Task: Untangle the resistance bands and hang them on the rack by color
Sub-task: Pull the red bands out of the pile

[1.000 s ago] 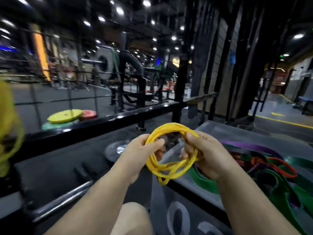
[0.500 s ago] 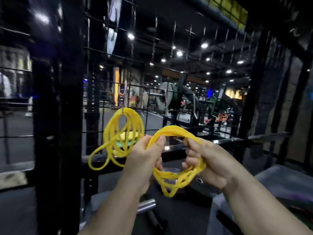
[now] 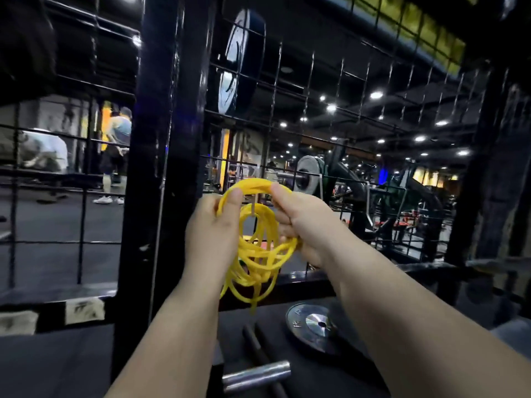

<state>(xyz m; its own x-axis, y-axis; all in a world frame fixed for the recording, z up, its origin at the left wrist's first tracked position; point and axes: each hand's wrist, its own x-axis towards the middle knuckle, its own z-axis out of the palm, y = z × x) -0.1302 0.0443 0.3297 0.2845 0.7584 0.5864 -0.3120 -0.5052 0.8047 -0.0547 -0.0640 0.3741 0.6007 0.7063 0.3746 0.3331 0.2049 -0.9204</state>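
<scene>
Both my hands hold a bundle of thin yellow resistance bands [image 3: 255, 185] up against a black wire-grid rack [image 3: 316, 90]. My left hand [image 3: 212, 234] pinches the top loop from the left and my right hand [image 3: 298, 225] pinches it from the right. The top loop arches just above a small metal hook [image 3: 253, 209] on the grid. More yellow bands [image 3: 255, 268] hang from that hook in tangled loops between my hands. Whether the held loop touches the hook I cannot tell.
A thick black post [image 3: 163, 156] stands left of my hands. Below lie a weight plate [image 3: 316, 326], a metal bar end [image 3: 255, 374] and dark rods. A person [image 3: 115, 150] stands beyond the grid at left. Gym machines [image 3: 330, 179] fill the far right.
The view has swung left and up, from the bin of coloured bands to the grid rack. My hands have carried the yellow bundle up to the hook where other yellow bands hang.
</scene>
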